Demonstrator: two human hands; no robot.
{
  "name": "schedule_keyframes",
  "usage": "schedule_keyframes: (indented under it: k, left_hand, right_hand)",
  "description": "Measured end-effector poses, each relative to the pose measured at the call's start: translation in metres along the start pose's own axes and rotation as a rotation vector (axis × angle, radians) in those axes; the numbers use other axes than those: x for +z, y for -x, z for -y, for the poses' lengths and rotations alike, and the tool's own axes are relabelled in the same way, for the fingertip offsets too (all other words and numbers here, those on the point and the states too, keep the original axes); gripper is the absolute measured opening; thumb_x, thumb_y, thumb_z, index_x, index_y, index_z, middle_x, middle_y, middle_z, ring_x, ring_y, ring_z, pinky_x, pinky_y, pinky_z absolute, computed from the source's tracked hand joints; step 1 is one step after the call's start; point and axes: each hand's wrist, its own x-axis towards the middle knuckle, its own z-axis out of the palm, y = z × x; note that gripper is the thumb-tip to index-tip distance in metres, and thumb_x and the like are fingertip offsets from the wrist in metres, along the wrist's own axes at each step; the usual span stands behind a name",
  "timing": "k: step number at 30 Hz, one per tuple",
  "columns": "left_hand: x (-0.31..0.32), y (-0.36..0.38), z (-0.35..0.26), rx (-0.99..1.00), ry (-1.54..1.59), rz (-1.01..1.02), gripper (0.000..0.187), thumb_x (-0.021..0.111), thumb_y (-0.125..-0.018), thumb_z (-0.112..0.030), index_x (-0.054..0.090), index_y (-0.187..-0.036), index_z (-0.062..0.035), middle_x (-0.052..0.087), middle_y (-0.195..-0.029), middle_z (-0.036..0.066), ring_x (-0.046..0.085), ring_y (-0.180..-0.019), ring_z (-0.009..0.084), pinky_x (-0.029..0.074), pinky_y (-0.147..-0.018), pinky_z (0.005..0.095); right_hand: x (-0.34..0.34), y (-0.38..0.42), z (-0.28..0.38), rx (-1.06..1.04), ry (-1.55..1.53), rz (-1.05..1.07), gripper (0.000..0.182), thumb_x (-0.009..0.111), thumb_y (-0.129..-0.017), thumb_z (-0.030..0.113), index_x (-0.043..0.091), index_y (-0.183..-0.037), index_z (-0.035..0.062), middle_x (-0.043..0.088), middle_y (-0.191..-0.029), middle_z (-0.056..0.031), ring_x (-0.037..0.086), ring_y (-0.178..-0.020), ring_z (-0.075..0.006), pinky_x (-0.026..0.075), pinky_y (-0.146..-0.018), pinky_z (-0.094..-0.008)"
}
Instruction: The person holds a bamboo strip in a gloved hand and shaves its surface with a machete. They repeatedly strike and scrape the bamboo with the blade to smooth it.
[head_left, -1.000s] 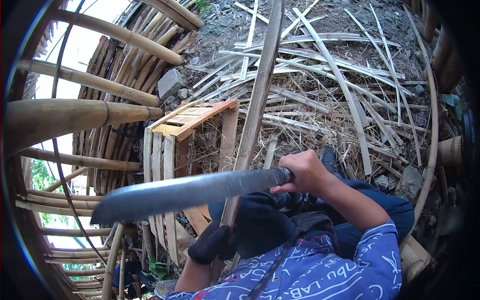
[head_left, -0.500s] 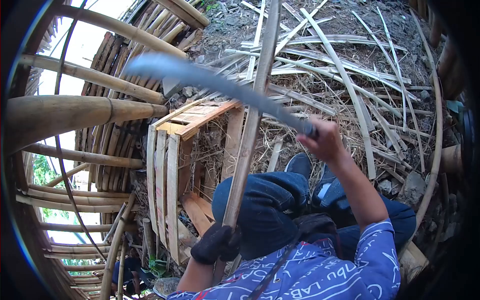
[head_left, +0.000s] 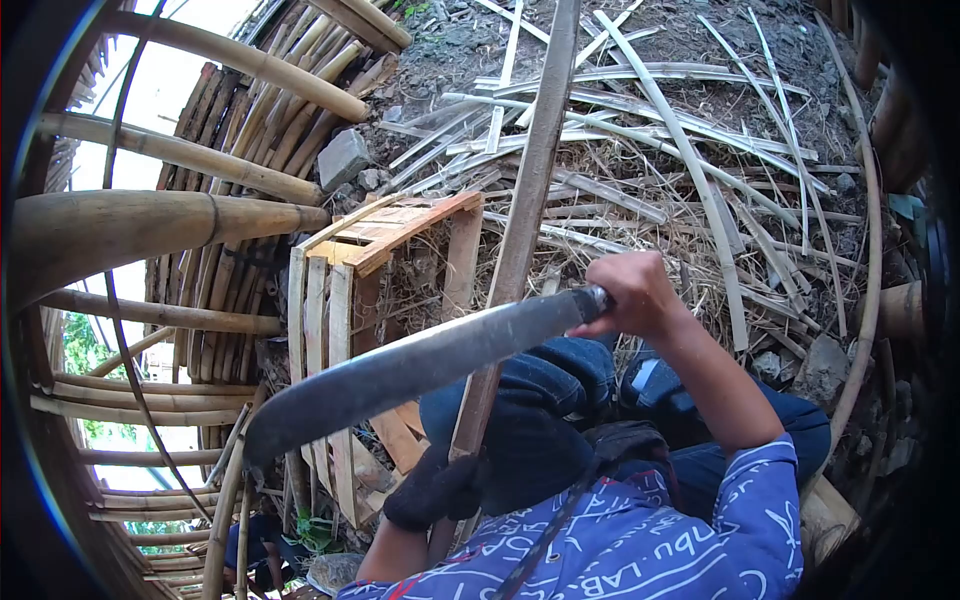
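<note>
My right hand (head_left: 632,292), bare, is closed around the handle of a machete (head_left: 420,362). Its broad grey blade points left and crosses over a long bamboo strip (head_left: 523,220) in this view. In a dark glove, my left hand (head_left: 432,487) grips the lower end of that strip beside my knee. The strip rises past my leg toward the top of the view. Behind the blade stands a wooden crate (head_left: 330,330) of pale slats, partly hidden by the blade.
Split bamboo strips (head_left: 690,160) and fine shavings lie over the soil ahead. Thick bamboo poles (head_left: 170,222) form a framework on the left, near a grey block (head_left: 343,158). Stones (head_left: 822,370) sit at right. A person (head_left: 262,550) is partly visible at lower left.
The machete has swung down from above the crate to low across the strip, its blade tip now at lower left. The strip's upper end has shifted slightly right.
</note>
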Motion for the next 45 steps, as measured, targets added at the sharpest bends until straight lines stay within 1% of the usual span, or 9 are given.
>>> schedule_keyframes:
  k: [12,19,23,26,28,31,39,42,45]
  left_hand:
    - [-0.002,0.002,-0.006,-0.046,0.039,-0.027,0.029,0.048,-0.096,-0.032,0.047,-0.081,-0.0069,0.039,-0.055,0.000,0.037,-0.041,0.0101,0.028,-0.038,0.0241]
    - [-0.006,0.001,-0.004,0.020,0.110,0.145,0.037,0.046,-0.095,-0.041,0.045,-0.077,-0.0092,0.036,-0.054,-0.001,0.034,-0.040,0.0095,0.028,-0.038,0.0243]
    - [-0.002,0.002,-0.004,0.012,0.102,0.111,0.042,0.046,-0.094,-0.047,0.044,-0.074,-0.0098,0.035,-0.053,-0.002,0.033,-0.040,0.0095,0.028,-0.039,0.0238]
    - [-0.009,-0.001,-0.002,0.011,0.141,0.200,0.040,0.048,-0.094,-0.045,0.045,-0.075,-0.0097,0.036,-0.054,-0.002,0.034,-0.041,0.0093,0.028,-0.038,0.0240]
    - [-0.006,-0.001,-0.001,0.037,0.143,0.194,0.039,0.048,-0.095,-0.043,0.045,-0.075,-0.0098,0.036,-0.054,-0.002,0.034,-0.041,0.0091,0.028,-0.038,0.0238]
    - [-0.002,0.001,-0.006,0.037,0.116,0.135,0.035,0.048,-0.095,-0.039,0.046,-0.076,-0.0097,0.036,-0.055,-0.002,0.034,-0.041,0.0087,0.028,-0.039,0.0236]
    - [0.002,0.000,0.003,-0.054,0.141,-0.068,0.028,0.047,-0.097,-0.033,0.046,-0.082,-0.0087,0.040,-0.059,-0.001,0.035,-0.042,0.0086,0.029,-0.039,0.0242]
    - [0.011,0.003,-0.007,0.027,-0.001,-0.059,0.029,0.047,-0.097,-0.032,0.047,-0.080,-0.0085,0.038,-0.055,-0.002,0.036,-0.042,0.0085,0.029,-0.039,0.0240]
    - [0.014,0.003,-0.009,-0.061,0.003,-0.083,0.030,0.047,-0.097,-0.032,0.047,-0.078,-0.0080,0.036,-0.053,-0.002,0.035,-0.041,0.0085,0.029,-0.039,0.0238]
  right_hand:
    - [0.011,-0.002,-0.013,-0.070,0.041,-0.049,0.062,0.072,-0.061,0.065,0.048,-0.059,0.0087,0.052,-0.052,-0.0045,0.058,-0.047,-0.0234,0.046,-0.045,-0.0354]
    - [0.018,0.008,0.024,0.013,-0.080,-0.027,0.057,0.072,-0.065,0.063,0.050,-0.062,0.0106,0.051,-0.053,-0.0046,0.058,-0.046,-0.0225,0.047,-0.044,-0.0347]
    - [0.011,0.008,0.011,-0.113,-0.069,-0.003,0.058,0.071,-0.065,0.065,0.053,-0.066,0.0097,0.054,-0.056,-0.0028,0.060,-0.050,-0.0210,0.048,-0.045,-0.0343]
    - [0.020,0.013,0.003,-0.007,-0.063,-0.048,0.056,0.072,-0.066,0.063,0.055,-0.068,0.0094,0.056,-0.056,-0.0039,0.060,-0.050,-0.0210,0.049,-0.046,-0.0345]
    - [0.025,0.018,0.020,0.290,-0.219,0.013,0.053,0.073,-0.068,0.059,0.057,-0.068,0.0091,0.057,-0.057,-0.0040,0.061,-0.050,-0.0210,0.050,-0.046,-0.0348]
    - [0.020,0.006,0.037,0.019,-0.159,-0.001,0.049,0.074,-0.070,0.056,0.059,-0.067,0.0089,0.057,-0.055,-0.0042,0.061,-0.048,-0.0201,0.050,-0.046,-0.0337]
    - [0.008,0.002,0.039,0.148,-0.128,0.090,0.050,0.076,-0.067,0.054,0.052,-0.064,0.0101,0.054,-0.055,-0.0045,0.061,-0.050,-0.0221,0.049,-0.046,-0.0349]
    - [0.002,-0.002,0.035,0.030,-0.087,0.024,0.049,0.078,-0.064,0.053,0.054,-0.065,0.0102,0.056,-0.056,-0.0037,0.062,-0.050,-0.0198,0.049,-0.046,-0.0334]
    - [0.013,0.006,0.017,0.163,-0.059,0.068,0.048,0.078,-0.064,0.053,0.056,-0.066,0.0104,0.058,-0.055,-0.0048,0.062,-0.050,-0.0191,0.050,-0.046,-0.0333]
